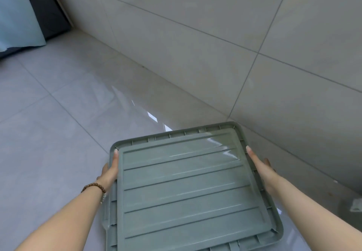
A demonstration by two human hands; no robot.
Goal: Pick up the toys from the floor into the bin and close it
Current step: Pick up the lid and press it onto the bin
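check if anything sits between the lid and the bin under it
Nothing visible does. The left hand and right hand grip the lid by its side edges, right over the bin, whose rim shows only at lower left; the inside is hidden.

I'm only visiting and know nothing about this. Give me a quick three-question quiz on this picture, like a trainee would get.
1. True or false: the left hand and the right hand hold the grey-green lid by opposite side edges.
2. Multiple choice: the bead bracelet is worn on A) the left wrist, B) the right wrist, C) neither wrist.
3. Fill in the blank: beyond the lid's far edge rises a tiled ____.

Key: 1 true; 2 A; 3 wall.
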